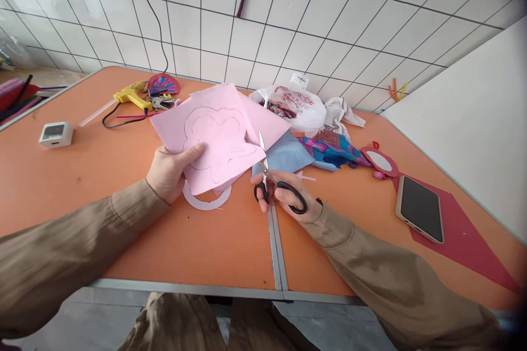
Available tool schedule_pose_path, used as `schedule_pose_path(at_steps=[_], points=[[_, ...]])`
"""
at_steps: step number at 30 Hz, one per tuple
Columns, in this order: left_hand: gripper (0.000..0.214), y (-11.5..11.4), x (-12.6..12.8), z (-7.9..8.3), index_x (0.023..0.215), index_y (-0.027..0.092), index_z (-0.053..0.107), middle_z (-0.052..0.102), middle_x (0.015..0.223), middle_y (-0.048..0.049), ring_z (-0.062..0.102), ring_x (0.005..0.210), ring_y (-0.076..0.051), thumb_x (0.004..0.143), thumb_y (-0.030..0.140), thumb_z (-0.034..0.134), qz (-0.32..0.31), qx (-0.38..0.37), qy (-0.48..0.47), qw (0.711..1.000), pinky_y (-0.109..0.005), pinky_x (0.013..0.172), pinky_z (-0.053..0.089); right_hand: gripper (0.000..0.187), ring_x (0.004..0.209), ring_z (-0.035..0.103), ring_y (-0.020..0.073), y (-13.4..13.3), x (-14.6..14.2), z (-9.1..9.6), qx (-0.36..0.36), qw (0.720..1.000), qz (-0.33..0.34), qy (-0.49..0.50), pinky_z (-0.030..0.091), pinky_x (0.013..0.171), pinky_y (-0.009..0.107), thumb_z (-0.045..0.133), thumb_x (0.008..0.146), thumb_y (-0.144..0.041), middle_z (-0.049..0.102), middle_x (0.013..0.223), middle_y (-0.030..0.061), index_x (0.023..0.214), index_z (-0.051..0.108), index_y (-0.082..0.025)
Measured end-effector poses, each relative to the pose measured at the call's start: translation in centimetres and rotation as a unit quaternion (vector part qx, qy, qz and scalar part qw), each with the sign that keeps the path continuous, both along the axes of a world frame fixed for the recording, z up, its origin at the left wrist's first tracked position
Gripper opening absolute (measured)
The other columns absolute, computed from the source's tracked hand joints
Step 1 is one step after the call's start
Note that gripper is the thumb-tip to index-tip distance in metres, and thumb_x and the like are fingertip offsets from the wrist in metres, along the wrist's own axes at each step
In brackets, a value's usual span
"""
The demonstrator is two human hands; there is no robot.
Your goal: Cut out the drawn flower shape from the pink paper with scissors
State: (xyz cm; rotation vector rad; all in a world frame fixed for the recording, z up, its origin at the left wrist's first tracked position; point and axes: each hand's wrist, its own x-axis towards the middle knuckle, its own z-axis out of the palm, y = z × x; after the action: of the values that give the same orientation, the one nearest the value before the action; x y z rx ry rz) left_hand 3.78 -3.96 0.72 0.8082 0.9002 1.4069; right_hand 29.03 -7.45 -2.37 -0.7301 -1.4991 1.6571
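Workpiece: thin, flexible pink sheet [212, 140], held over the orange tabletop [197, 252], right of and nearer than the yellow plastic glue gun [134, 96]. Its face bears two nested, lobed outlines in thin dark line, narrowing to a stem at the lower edge. A cut parts its right side; a pointed pink flap [267, 118] extends beyond. Left hand [171, 170]: closed on the sheet's left portion, thumb on top. Right hand [288, 192], farther right of the glue gun: fingers curled through the loops of black-handled metal scissors [267, 173], blades at the sheet's right edge.

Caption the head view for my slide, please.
Left hand holds outlined pink paper; right hand holds open scissors at its edge.
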Motion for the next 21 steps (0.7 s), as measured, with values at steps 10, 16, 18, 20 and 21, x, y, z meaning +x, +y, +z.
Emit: schedule_pose_path(at_steps=[10,16,18,20,21], points=[[0.034,0.9,-0.2,0.5,0.089,0.013,0.075,0.078,0.103,-0.0116,0.066,0.117,-0.035,0.059,0.019,0.091,0.051,0.018,-0.044,0.998,-0.043,0.096,0.057,0.057,0.066,0.062,0.0172,-0.7,-0.6,0.6,0.120,0.967,-0.153,-0.166,0.048,0.059,0.032,0.073,0.073,-0.058,0.058,0.081,0.0032,0.110,0.059,-0.018],[0.029,1.8,-0.9,1.1,0.083,0.015,0.074,0.077,0.100,-0.0094,0.066,0.115,-0.032,0.058,0.013,0.087,0.122,-0.013,-0.055,0.991,-0.038,0.090,0.059,0.038,0.078,0.061,0.0208,-1.7,-1.9,2.1,0.277,0.822,-0.154,-0.473,0.046,0.072,0.036,0.077,0.067,-0.024,0.063,0.084,0.0028,0.095,0.052,-0.020],[0.029,1.9,-1.0,1.0,0.082,0.015,0.073,0.077,0.101,-0.0097,0.066,0.115,-0.031,0.057,0.013,0.087,0.124,-0.017,-0.053,0.991,-0.037,0.091,0.058,0.025,0.079,0.059,0.0204,-1.9,-2.1,2.5,0.306,0.787,-0.123,-0.522,0.045,0.072,0.035,0.069,0.070,-0.016,0.063,0.088,0.0045,0.087,0.051,-0.019],[0.032,1.9,-0.9,0.9,0.082,0.014,0.073,0.077,0.103,-0.0108,0.066,0.116,-0.032,0.055,0.016,0.089,0.105,0.000,-0.044,0.994,-0.037,0.092,0.057,0.020,0.082,0.058,0.0203,-2.1,-2.3,2.7,0.313,0.774,-0.093,-0.542,0.045,0.073,0.034,0.064,0.071,-0.012,0.062,0.090,0.0053,0.084,0.052,-0.018],[0.034,1.7,-0.8,0.8,0.083,0.014,0.073,0.077,0.104,-0.0114,0.065,0.117,-0.032,0.054,0.018,0.090,0.090,0.010,-0.038,0.995,-0.038,0.093,0.057,0.019,0.084,0.058,0.0206,-2.1,-2.3,2.9,0.312,0.774,-0.081,-0.545,0.046,0.075,0.034,0.065,0.070,-0.012,0.062,0.092,0.0059,0.084,0.053,-0.018]])
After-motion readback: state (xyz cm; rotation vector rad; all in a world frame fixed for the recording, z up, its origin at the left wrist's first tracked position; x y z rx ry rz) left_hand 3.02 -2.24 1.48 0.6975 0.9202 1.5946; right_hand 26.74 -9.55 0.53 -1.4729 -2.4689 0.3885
